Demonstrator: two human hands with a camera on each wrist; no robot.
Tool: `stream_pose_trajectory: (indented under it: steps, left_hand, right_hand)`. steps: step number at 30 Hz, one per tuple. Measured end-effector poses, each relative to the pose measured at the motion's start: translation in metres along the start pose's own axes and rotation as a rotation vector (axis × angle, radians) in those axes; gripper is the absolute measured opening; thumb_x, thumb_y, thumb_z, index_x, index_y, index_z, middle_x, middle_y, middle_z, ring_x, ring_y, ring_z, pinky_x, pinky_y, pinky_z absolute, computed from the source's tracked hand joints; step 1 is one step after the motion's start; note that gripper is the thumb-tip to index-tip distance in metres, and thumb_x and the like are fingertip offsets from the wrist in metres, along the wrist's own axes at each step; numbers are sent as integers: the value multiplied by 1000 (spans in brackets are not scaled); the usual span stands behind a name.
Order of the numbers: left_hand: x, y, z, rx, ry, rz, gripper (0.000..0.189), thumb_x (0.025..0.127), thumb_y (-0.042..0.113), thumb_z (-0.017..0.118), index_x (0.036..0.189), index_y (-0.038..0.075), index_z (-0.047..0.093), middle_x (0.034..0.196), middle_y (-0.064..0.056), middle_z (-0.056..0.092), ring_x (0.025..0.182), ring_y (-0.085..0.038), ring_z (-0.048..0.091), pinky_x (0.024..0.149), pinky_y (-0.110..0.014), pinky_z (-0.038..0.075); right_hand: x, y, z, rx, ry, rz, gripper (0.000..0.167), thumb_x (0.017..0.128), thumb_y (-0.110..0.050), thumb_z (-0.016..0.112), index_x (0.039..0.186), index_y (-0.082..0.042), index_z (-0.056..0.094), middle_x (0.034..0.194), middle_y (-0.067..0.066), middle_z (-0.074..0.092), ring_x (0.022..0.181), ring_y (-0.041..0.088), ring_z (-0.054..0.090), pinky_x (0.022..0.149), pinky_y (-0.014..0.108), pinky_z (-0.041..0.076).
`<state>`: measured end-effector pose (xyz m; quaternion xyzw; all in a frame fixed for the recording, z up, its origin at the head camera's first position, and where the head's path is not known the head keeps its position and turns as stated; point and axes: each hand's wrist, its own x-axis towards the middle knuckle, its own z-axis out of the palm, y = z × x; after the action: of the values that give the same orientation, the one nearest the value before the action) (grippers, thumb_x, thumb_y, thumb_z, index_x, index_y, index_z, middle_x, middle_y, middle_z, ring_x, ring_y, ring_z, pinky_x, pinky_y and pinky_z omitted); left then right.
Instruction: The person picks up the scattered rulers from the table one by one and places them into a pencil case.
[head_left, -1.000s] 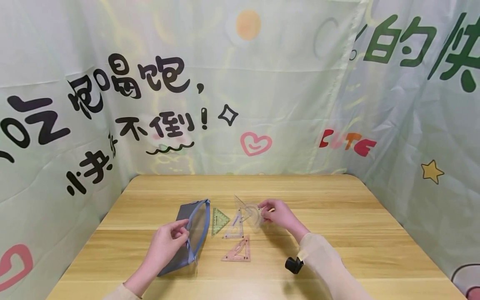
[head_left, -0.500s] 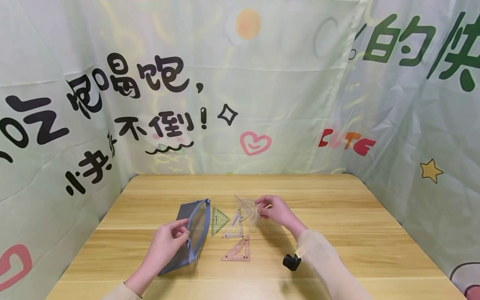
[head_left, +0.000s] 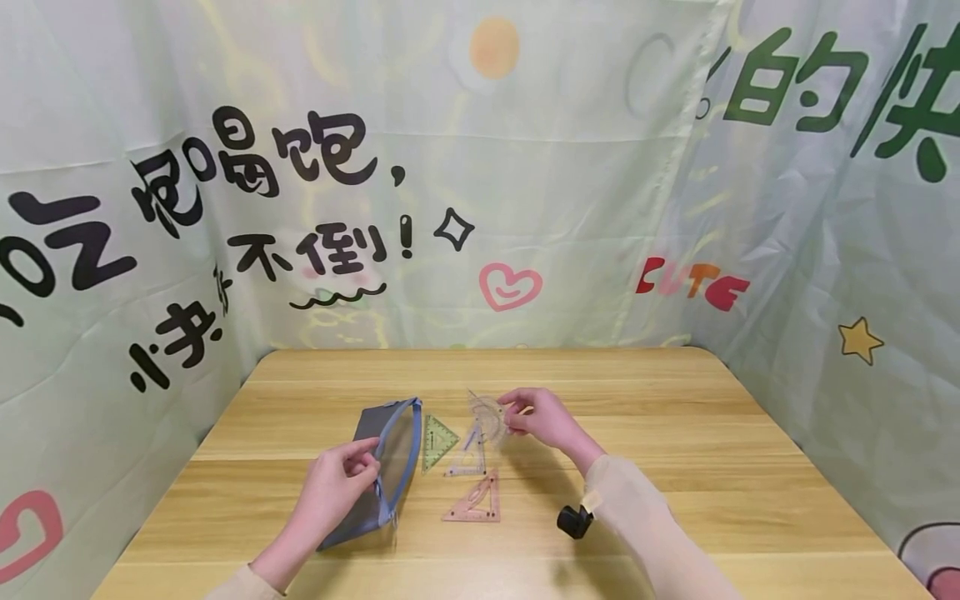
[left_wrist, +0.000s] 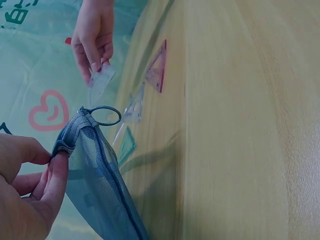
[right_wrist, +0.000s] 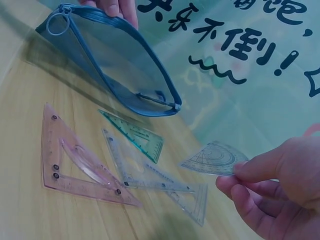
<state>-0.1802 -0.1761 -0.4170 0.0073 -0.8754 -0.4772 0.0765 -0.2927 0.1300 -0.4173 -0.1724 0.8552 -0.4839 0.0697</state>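
Observation:
My left hand (head_left: 339, 492) pinches the edge of a blue mesh zipper pouch (head_left: 373, 423), whose mouth gapes toward the right. A round zipper pull ring (left_wrist: 106, 115) shows in the left wrist view. Between thumb and fingers, my right hand (head_left: 551, 419) holds a clear protractor (right_wrist: 215, 159) above the table. Beneath and left of it lie a green set square (right_wrist: 142, 137), a pale purple set square (right_wrist: 137, 170) and a pink set square (right_wrist: 75, 165) with a curved inner cut-out. Another clear set square (right_wrist: 197, 205) overlaps the purple one's end.
The wooden table (head_left: 675, 467) carries everything. Printed fabric curtains (head_left: 570, 208) stand behind it and at both sides. A small black device (head_left: 574, 522) sits at my right wrist.
My right hand has moved a little left with the protractor, nearer the pouch. The left hand and pouch stay in place, and the set squares lie as before.

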Motion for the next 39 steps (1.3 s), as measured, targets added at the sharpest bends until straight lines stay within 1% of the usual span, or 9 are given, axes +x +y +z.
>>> stream_pose_trajectory:
  steps: [3,8,18,24,31,39]
  left_hand:
    - [0,0,0,-4,-3,-5,37,84,-3,65,121,-6,66,82,-6,69,65,-6,62,58,-16,56]
    - [0,1,0,-11,-7,-14,37,84,-2,65,121,-6,66,82,-6,68,66,-7,62,58,-16,56]
    - [0,5,-2,-40,-7,-29,37,84,-5,65,122,-6,66,84,-8,69,66,-7,62,59,-16,56]
    - [1,6,-2,-38,3,-22,38,84,-5,65,121,-6,66,83,-8,69,65,-6,62,58,-16,56]
    - [1,5,-1,-35,3,-16,38,83,-5,65,121,-6,66,82,-7,69,64,-5,62,58,-16,56]
    - [1,4,-1,-29,2,-11,38,84,-4,66,122,-6,66,82,-7,69,63,-5,62,58,-16,56]
  right_hand:
    - [2,-2,1,-6,-12,-2,32,91,1,61,123,5,64,91,16,69,74,15,69,72,37,64]
    - [5,-3,4,2,-29,6,31,92,1,61,123,2,65,92,16,69,75,17,69,76,43,64]
    - [9,-9,11,13,-43,-4,32,92,0,61,124,2,65,92,16,68,75,18,70,77,44,64]
    - [11,-14,15,27,-51,-9,31,93,0,60,123,3,65,92,17,67,80,30,72,77,46,63]
    - [14,-21,20,34,-69,-6,32,93,0,61,124,4,64,94,17,67,86,43,69,78,47,63]
    - [19,-27,28,35,-80,-8,32,92,1,63,123,5,64,92,18,66,84,41,70,77,49,63]
